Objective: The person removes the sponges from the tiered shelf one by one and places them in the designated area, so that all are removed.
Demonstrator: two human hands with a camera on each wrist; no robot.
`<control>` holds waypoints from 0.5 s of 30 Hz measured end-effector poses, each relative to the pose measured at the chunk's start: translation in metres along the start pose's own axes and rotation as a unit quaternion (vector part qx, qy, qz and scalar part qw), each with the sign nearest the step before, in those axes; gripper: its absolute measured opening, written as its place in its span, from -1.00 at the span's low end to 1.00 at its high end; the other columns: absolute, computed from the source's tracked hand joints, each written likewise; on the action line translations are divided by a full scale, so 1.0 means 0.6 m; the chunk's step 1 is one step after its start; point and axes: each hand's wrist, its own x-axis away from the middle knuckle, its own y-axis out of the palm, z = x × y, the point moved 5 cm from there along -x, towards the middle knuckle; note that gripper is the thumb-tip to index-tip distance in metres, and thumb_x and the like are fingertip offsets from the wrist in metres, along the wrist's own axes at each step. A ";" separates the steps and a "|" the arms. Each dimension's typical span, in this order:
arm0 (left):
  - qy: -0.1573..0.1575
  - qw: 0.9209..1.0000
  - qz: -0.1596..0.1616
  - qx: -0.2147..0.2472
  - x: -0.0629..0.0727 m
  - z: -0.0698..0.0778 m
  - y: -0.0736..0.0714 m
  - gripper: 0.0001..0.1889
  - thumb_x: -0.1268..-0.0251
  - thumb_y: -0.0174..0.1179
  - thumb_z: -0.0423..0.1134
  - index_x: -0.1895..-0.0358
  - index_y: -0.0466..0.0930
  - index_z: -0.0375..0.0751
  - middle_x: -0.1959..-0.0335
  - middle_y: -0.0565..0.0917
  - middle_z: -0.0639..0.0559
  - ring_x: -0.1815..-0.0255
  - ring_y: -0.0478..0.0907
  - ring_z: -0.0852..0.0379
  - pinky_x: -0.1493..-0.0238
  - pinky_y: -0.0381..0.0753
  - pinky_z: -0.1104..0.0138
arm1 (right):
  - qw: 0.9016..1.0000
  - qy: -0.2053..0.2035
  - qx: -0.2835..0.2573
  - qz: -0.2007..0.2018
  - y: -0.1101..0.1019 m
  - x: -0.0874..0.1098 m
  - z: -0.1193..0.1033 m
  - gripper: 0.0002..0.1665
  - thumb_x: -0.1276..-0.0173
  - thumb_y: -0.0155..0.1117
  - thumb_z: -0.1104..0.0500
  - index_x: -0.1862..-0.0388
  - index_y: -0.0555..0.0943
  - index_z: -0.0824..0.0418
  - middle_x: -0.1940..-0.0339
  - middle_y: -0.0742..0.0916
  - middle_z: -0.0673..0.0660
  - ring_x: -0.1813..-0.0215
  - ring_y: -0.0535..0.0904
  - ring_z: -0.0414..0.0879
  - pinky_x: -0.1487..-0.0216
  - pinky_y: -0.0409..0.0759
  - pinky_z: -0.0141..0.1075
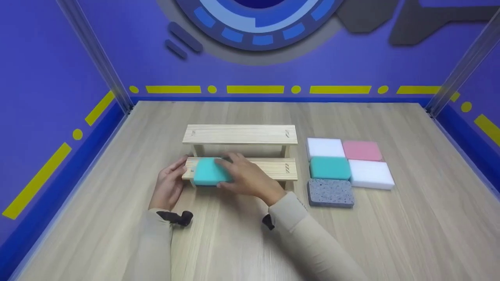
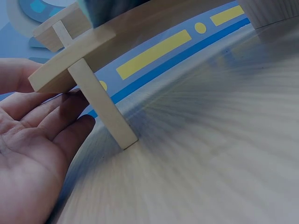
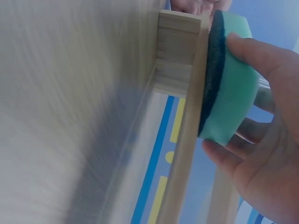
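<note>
A teal sponge (image 1: 211, 172) with a dark scouring layer underneath lies flat at the left part of the front plank of a two-tier wooden rack (image 1: 265, 168). My right hand (image 1: 248, 177) grips this sponge, its thumb at the near side and fingers around the right and far sides. In the right wrist view, the dark layer of the sponge (image 3: 233, 79) sits against the plank. My left hand (image 1: 168, 185) holds the left end of the front plank. The left wrist view shows fingers (image 2: 60, 116) reaching beneath that end, beside a rack leg (image 2: 105, 105).
Right of the rack, several sponges lie on the wooden table (image 1: 422, 226): a white one (image 1: 325, 147), a pink one (image 1: 362, 150), another teal one (image 1: 330, 168), a second white one (image 1: 371, 173) and a grey speckled one (image 1: 330, 192). The rack's rear plank (image 1: 240, 134) stands higher. Blue walls enclose the table.
</note>
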 end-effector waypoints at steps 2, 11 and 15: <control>-0.002 1.000 0.001 -0.003 -0.001 0.000 -0.001 -0.43 -0.41 -0.16 -0.53 -0.46 -0.01 -0.46 -0.54 0.05 -0.22 -0.55 0.01 0.01 -0.50 0.13 0.30 | 1.000 0.000 0.003 -0.006 -0.002 0.003 0.001 -0.22 -0.28 0.31 -0.09 -0.42 0.34 0.15 -0.38 0.42 0.22 -0.39 0.33 0.06 -0.35 0.45 -0.13; 0.002 1.000 0.003 -0.004 -0.001 0.000 -0.001 -0.43 -0.40 -0.16 -0.53 -0.45 0.01 -0.47 -0.53 0.06 -0.26 -0.55 0.02 -0.02 -0.50 0.13 0.30 | 1.000 -0.008 0.026 -0.013 -0.014 0.016 0.000 -0.24 -0.24 0.34 -0.09 -0.36 0.41 0.18 -0.30 0.49 0.18 -0.29 0.42 0.03 -0.28 0.51 -0.15; 0.001 1.000 0.002 -0.002 0.000 0.001 0.000 -0.44 -0.40 -0.15 -0.53 -0.45 0.02 -0.47 -0.53 0.06 -0.25 -0.55 0.02 -0.01 -0.49 0.15 0.30 | 0.999 -0.017 0.029 -0.006 -0.019 0.024 0.000 -0.25 -0.21 0.37 -0.07 -0.34 0.43 0.18 -0.25 0.51 0.18 -0.22 0.45 0.01 -0.20 0.57 -0.16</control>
